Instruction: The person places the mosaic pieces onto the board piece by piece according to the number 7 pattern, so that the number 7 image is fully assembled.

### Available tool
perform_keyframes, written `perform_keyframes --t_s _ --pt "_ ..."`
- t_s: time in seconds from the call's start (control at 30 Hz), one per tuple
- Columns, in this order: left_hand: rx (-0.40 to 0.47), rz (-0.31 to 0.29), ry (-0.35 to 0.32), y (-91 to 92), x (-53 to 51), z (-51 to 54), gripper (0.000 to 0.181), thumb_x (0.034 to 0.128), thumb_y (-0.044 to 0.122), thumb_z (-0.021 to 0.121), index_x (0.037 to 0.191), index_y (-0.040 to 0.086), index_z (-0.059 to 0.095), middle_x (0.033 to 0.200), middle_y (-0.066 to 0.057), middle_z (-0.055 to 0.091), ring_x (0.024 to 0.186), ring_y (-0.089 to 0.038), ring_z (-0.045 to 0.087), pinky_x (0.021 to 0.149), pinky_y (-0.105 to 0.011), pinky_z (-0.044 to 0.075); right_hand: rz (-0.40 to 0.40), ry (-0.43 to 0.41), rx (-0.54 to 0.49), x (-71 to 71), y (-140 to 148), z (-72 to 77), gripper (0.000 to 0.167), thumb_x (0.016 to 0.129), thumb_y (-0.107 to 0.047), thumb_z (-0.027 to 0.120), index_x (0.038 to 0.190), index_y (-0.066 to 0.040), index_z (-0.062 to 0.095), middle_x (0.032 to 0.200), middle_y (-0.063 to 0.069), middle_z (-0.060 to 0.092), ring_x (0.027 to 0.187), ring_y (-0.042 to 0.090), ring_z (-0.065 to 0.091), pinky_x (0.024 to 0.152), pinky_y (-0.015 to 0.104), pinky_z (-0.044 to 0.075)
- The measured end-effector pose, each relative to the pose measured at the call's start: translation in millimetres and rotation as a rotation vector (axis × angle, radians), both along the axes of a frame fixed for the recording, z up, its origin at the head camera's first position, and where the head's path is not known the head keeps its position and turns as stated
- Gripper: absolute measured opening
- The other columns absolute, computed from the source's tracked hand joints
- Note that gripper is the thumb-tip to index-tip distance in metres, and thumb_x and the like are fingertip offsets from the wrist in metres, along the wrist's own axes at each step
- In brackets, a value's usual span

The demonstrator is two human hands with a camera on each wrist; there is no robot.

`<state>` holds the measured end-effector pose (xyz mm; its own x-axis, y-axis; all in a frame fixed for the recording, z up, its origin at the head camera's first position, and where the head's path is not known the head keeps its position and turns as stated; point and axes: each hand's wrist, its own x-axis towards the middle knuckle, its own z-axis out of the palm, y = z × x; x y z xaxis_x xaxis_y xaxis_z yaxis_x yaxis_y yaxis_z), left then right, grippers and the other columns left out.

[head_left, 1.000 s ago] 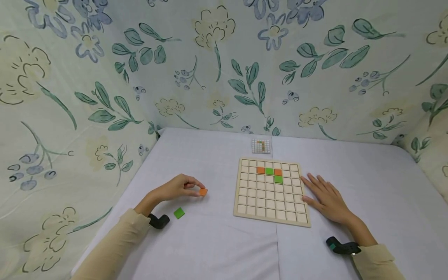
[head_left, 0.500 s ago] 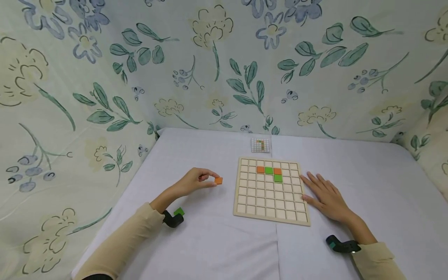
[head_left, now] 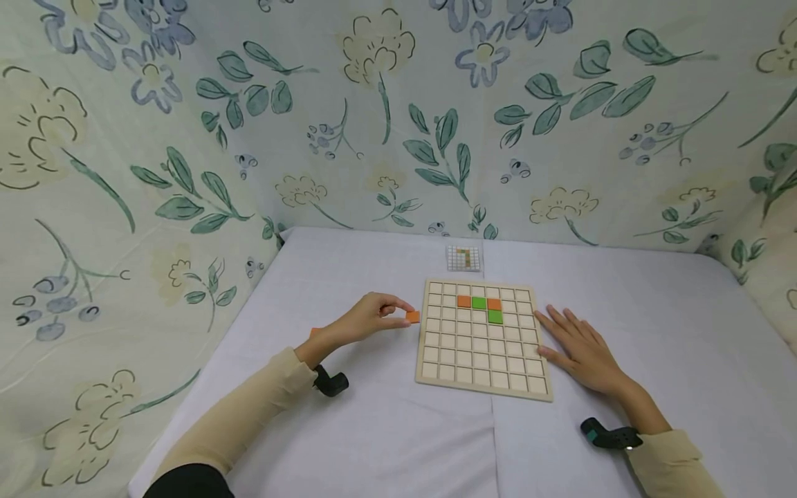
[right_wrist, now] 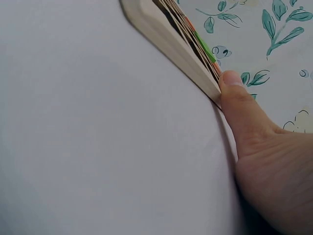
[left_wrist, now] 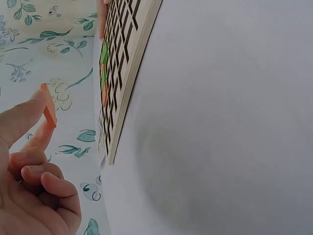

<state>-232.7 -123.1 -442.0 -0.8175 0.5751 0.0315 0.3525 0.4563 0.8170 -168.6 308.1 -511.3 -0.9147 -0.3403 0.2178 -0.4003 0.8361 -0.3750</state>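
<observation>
Between thumb and index finger, my left hand (head_left: 372,318) pinches an orange square tile (head_left: 412,317) just off the left edge of the wooden grid board (head_left: 422,356). The left wrist view shows the same tile (left_wrist: 50,107) held up by its edges, the other fingers curled. Two orange tiles and two green tiles (head_left: 479,303) sit in the board's upper cells, three in a row and one green below the right end. My right hand (head_left: 582,353) lies flat with spread fingers, its thumb (right_wrist: 234,98) touching the board's right edge.
A small printed grid card (head_left: 463,259) with a coloured pattern lies behind the board. Part of another orange tile (head_left: 315,332) shows behind my left wrist. A white cloth (head_left: 373,429) covers the table, and a floral curtain (head_left: 386,124) hangs behind it.
My left hand has carried the orange tile rightward and away from me, up to the board. The green loose tile is now hidden by the left arm. My right hand has stayed put.
</observation>
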Motion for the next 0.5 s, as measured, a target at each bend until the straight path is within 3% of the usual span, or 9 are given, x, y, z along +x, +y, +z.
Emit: perform_keyframes --t_s 0.33,0.5 --pt "-0.017 -0.055 0.036 33.7 -9.0 2.9 0.028 0.0901 0.024 0.076 0.114 0.010 0.074 0.066 0.001 0.026 0.062 -0.011 0.027 0.060 -0.026 0.027 -0.003 -0.009 -0.002 0.0 0.0 -0.1 0.069 0.099 -0.039 0.061 0.156 -0.012 0.033 0.159 0.023 0.024 0.146 0.047 0.013 0.112 0.065 0.003" --pt "-0.028 -0.089 0.053 50.8 -11.7 7.4 0.029 0.0903 0.024 0.076 0.115 0.008 0.074 0.067 -0.004 0.028 0.064 -0.016 0.029 0.061 -0.026 0.026 -0.003 -0.011 0.000 -0.3 0.8 -0.2 0.069 0.099 -0.039 0.061 0.156 -0.012 0.033 0.159 0.022 0.024 0.146 0.047 0.013 0.112 0.065 0.004"
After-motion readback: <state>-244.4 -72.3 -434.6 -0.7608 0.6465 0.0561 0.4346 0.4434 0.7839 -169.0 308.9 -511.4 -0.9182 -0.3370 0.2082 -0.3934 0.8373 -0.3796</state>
